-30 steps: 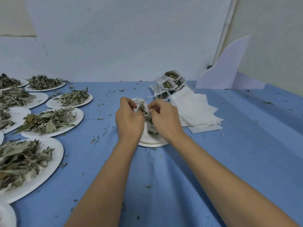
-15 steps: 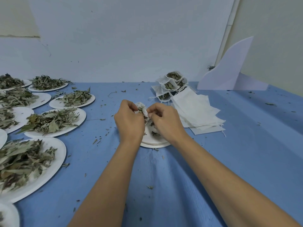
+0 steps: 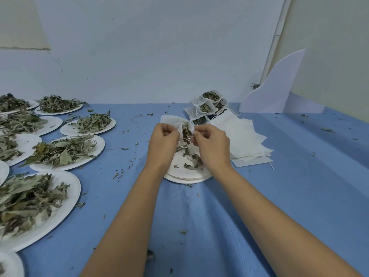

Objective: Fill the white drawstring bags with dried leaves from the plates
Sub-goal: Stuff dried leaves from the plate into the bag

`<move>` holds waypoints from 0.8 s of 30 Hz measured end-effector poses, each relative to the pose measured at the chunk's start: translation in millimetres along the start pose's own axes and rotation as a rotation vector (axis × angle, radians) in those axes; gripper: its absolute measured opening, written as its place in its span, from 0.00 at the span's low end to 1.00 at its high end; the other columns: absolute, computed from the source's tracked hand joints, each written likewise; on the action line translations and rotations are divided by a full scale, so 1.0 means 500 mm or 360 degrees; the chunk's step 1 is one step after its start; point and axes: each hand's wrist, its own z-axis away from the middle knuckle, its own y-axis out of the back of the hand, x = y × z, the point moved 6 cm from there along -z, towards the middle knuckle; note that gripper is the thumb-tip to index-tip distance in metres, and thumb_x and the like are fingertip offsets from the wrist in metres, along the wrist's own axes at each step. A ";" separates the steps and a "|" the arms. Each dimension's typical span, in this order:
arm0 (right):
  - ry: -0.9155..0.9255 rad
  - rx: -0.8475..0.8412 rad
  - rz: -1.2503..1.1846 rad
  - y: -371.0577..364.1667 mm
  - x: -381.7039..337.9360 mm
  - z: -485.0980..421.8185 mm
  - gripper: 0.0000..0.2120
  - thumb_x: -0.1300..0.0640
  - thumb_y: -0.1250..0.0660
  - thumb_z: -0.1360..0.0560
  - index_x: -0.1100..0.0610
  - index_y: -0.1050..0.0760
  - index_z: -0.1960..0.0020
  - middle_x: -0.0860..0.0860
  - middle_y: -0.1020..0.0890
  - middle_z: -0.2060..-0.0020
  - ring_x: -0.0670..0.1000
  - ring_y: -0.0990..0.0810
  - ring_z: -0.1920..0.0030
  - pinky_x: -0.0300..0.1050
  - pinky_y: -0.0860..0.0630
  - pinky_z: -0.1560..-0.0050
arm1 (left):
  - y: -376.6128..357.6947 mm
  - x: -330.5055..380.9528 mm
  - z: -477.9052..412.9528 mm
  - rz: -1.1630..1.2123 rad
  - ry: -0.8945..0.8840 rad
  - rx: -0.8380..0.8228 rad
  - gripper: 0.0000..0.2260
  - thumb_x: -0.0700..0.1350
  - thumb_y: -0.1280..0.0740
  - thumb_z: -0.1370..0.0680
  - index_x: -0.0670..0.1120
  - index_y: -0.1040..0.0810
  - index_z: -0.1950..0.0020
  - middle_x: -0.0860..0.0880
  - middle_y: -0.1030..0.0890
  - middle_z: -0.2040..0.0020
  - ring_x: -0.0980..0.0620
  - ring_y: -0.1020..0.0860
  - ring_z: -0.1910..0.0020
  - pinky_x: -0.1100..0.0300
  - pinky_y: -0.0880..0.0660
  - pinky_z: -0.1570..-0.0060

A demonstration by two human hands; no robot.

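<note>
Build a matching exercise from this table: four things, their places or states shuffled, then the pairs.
1. white drawstring bag showing dried leaves
2. stack of empty white cloth bags
3. heap of filled white bags
4. white paper plate with few leaf scraps

A. flat, right of the right hand
B. far back, near the wall
C. pinched between left hand and right hand
D. beneath both hands

Pairs: 1-C, 2-A, 3-B, 4-D
</note>
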 end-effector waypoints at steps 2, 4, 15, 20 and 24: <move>0.0032 -0.0021 0.0030 -0.003 -0.001 0.002 0.06 0.63 0.35 0.24 0.56 0.20 0.52 0.51 0.17 0.60 0.50 0.18 0.56 0.45 0.22 0.49 | 0.001 -0.004 -0.002 0.0110 0.0105 0.0031 0.04 0.42 0.38 0.22 0.46 0.29 0.57 0.47 0.23 0.57 0.50 0.22 0.56 0.52 0.23 0.48; 0.0091 -0.0054 0.0038 -0.007 -0.006 0.006 0.07 0.63 0.35 0.25 0.56 0.19 0.52 0.50 0.17 0.61 0.49 0.18 0.56 0.45 0.22 0.49 | 0.007 -0.012 -0.007 0.0073 0.0142 0.0103 0.11 0.52 0.36 0.22 0.46 0.29 0.58 0.46 0.22 0.58 0.48 0.22 0.57 0.51 0.23 0.51; -0.0022 -0.0049 -0.0162 -0.005 -0.012 0.006 0.08 0.63 0.36 0.24 0.52 0.21 0.55 0.48 0.18 0.64 0.49 0.18 0.57 0.38 0.23 0.55 | 0.023 -0.016 -0.011 -0.0176 -0.0050 0.0121 0.17 0.45 0.22 0.33 0.50 0.31 0.60 0.53 0.30 0.68 0.59 0.32 0.73 0.73 0.34 0.74; 0.0054 -0.0246 -0.0104 -0.026 -0.021 0.018 0.07 0.65 0.37 0.24 0.57 0.22 0.53 0.51 0.20 0.61 0.49 0.22 0.59 0.40 0.27 0.56 | 0.035 0.003 0.000 -0.0496 -0.0270 0.0351 0.11 0.43 0.29 0.28 0.49 0.32 0.56 0.54 0.26 0.67 0.62 0.27 0.72 0.73 0.34 0.73; 0.0186 -0.0456 -0.0014 -0.052 -0.034 0.034 0.07 0.65 0.39 0.23 0.55 0.26 0.55 0.47 0.23 0.63 0.44 0.26 0.63 0.34 0.31 0.61 | 0.052 0.013 0.007 -0.0615 -0.0383 0.0547 0.06 0.38 0.36 0.25 0.46 0.32 0.53 0.53 0.28 0.67 0.59 0.29 0.69 0.72 0.34 0.73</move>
